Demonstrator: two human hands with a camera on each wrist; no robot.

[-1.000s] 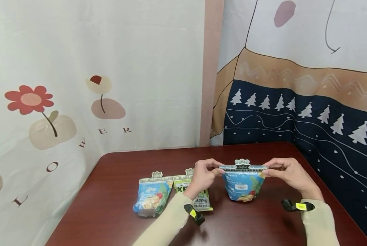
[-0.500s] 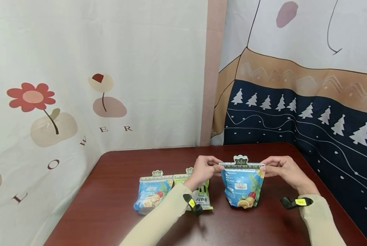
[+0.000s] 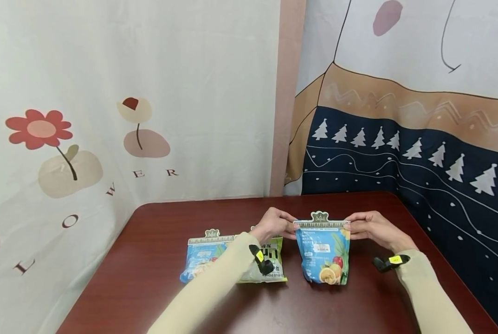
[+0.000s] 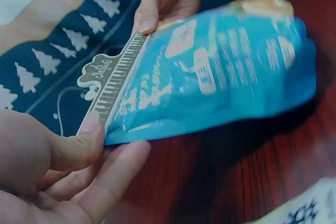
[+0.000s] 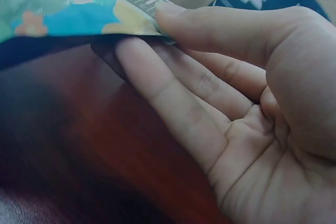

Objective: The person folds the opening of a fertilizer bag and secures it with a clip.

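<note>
A blue snack bag [image 3: 321, 255] with fruit pictures hangs between my two hands at the right of the table. Across its top edge runs a clip [image 3: 320, 223] with a piano-key pattern and a crest-shaped handle. My left hand [image 3: 274, 224] pinches the clip's left end and the bag's corner between thumb and fingers, as the left wrist view shows. At the opposite end, my right hand [image 3: 376, 229] pinches the other corner, thumb on top and fingers beneath. The bag's upper part is raised; whether its bottom touches the table cannot be told.
Left of my hands, another blue bag [image 3: 203, 260] and a green-and-white bag [image 3: 275, 266] lie side by side, each with a similar clip. My left forearm partly covers both. Printed curtains stand behind the dark red table [image 3: 119, 283].
The held bag has come down and slightly left, its printed face now showing more fully. Both hands moved with it and kept their grip. The two other bags stayed in place.
</note>
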